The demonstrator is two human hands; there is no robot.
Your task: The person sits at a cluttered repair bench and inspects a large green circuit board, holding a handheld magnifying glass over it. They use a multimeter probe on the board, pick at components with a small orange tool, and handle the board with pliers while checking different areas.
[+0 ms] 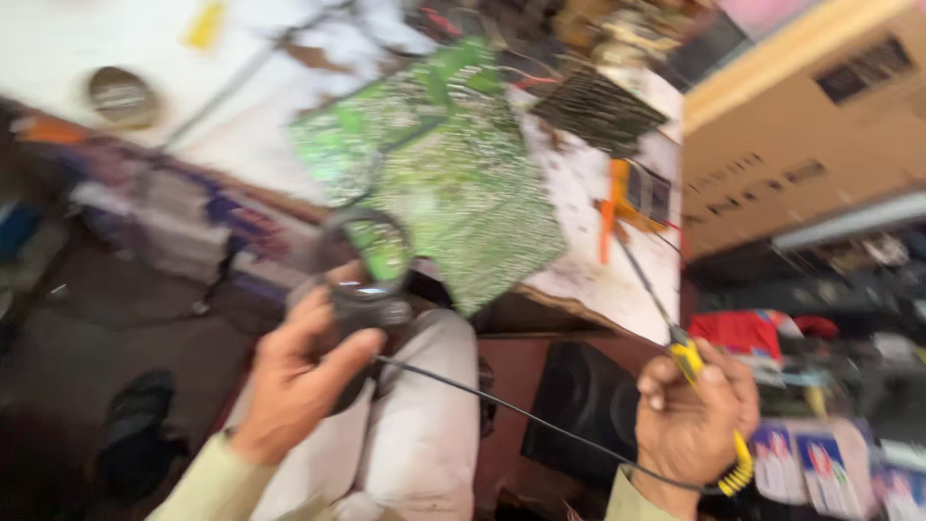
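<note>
The picture is tilted and blurred by motion. My left hand (pixel 301 371) grips the dark handle of a round magnifying glass (pixel 371 253), whose lens sits over the near corner of a green circuit board (pixel 444 183) lying on the white workbench (pixel 598 280). My right hand (pixel 696 410) is closed around the yellow handle of a thin soldering iron (pixel 687 355), whose shaft points up toward the bench. A thin black cord (pixel 502 410) runs between the two hands, and a coiled yellow cable (pixel 738 473) hangs at the right wrist.
A dark finned part (pixel 598 108) and an orange tool (pixel 610 214) lie on the bench beyond the board. My knee in grey trousers (pixel 420 405) is below the bench. A black speaker box (pixel 584 396) stands under it. Cardboard boxes (pixel 801 145) fill the right side.
</note>
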